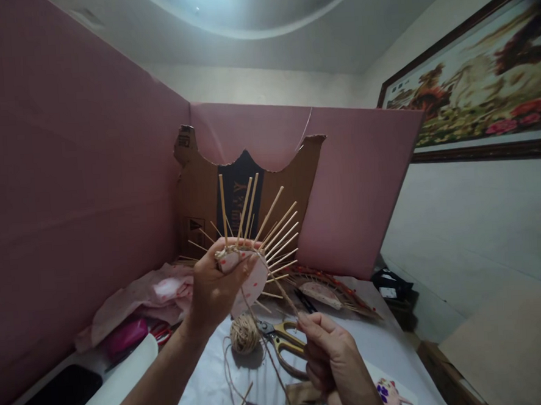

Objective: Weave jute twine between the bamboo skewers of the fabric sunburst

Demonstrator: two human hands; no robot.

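My left hand (214,285) grips a rounded basket base (250,283) covered in white cloth with red dots. Thin wooden sticks (276,226) fan out from its edge, pointing up and to the right. Pinched between the fingers of my right hand (328,352) is a length of brown twine (280,287), drawn tight from the rim of the base. Below the base lies a ball of twine (245,334). Scissors with gold handles (286,345) rest just left of my right hand, partly hidden by it.
Behind stands a cut piece of cardboard (288,195) against pink panels (344,210). A second stick-and-cloth piece (324,294) lies at the right back. On the left are crumpled pink cloth (134,302), a magenta object (127,338), red-handled scissors (160,332) and a black phone-like object (53,399).
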